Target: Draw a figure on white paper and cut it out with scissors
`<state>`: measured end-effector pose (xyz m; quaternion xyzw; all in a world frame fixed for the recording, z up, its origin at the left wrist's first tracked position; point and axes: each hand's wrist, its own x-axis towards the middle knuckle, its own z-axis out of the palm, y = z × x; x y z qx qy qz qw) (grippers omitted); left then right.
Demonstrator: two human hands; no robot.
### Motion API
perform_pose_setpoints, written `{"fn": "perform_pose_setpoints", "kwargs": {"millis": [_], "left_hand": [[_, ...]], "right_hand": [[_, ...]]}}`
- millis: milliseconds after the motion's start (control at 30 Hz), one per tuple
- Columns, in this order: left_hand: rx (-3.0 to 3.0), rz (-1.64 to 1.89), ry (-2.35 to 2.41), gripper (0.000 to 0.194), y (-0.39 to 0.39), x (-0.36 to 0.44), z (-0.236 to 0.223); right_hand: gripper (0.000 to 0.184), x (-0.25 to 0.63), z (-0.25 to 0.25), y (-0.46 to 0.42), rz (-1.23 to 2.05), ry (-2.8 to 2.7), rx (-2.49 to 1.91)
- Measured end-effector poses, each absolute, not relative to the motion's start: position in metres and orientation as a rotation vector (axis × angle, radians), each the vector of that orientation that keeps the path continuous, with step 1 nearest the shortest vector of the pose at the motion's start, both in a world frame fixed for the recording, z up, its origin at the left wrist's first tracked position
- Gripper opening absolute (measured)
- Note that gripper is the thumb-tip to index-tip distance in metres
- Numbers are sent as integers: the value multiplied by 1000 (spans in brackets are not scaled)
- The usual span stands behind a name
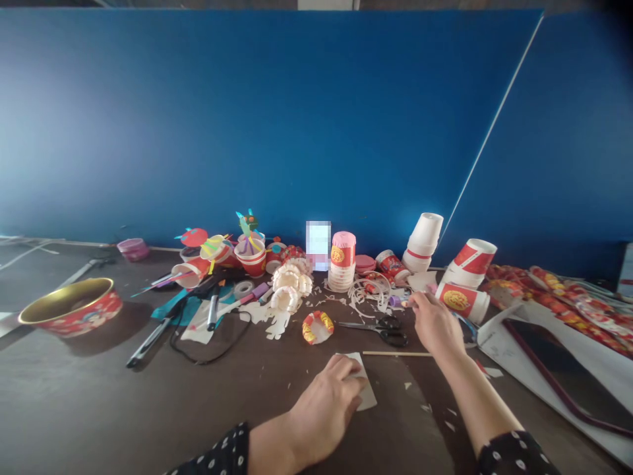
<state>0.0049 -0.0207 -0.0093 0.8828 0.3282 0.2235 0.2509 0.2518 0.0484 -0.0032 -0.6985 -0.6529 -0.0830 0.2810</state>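
Observation:
My left hand (329, 399) lies on the dark table with curled fingers, pressing on a small piece of white paper (366, 396). My right hand (438, 326) reaches out to the right, its fingertips drawn together beside a small purple object (395, 301); whether they grip it is hard to make out. Black-handled scissors (388, 328) lie just left of that hand, and a thin wooden stick (395, 354) lies below them. Between the hands and the cups rests a curved red-and-yellow paper piece (316, 328) with a pale middle.
Stacked paper cups (341, 277) stand at the back, more red-and-white cups (462, 302) at the right. A phone (564, 369) lies on a white surface. Leftward are a gold-lined red bowl (74, 310), markers (212, 311), and cup figures (251, 254). Paper scraps are scattered about.

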Motion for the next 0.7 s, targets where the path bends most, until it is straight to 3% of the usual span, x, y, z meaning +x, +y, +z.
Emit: {"fn": "perform_pose_setpoints", "kwargs": {"millis": [133,433,600,700], "left_hand": [[2369,646,894,18,-18,5,-9],[2209,721,1003,6,-12,6,-9],[2095,715,1125,20,-14,7,-8],[2098,785,1086,15,-16,7,-7]], "right_hand": [[10,244,7,44,-150,-1526,-1730],[27,174,-3,10,572,-1429,-1433],[26,162,-10,-3,898,-1284,-1279],[24,164,-10,-3,946,-1279,-1225]]}}
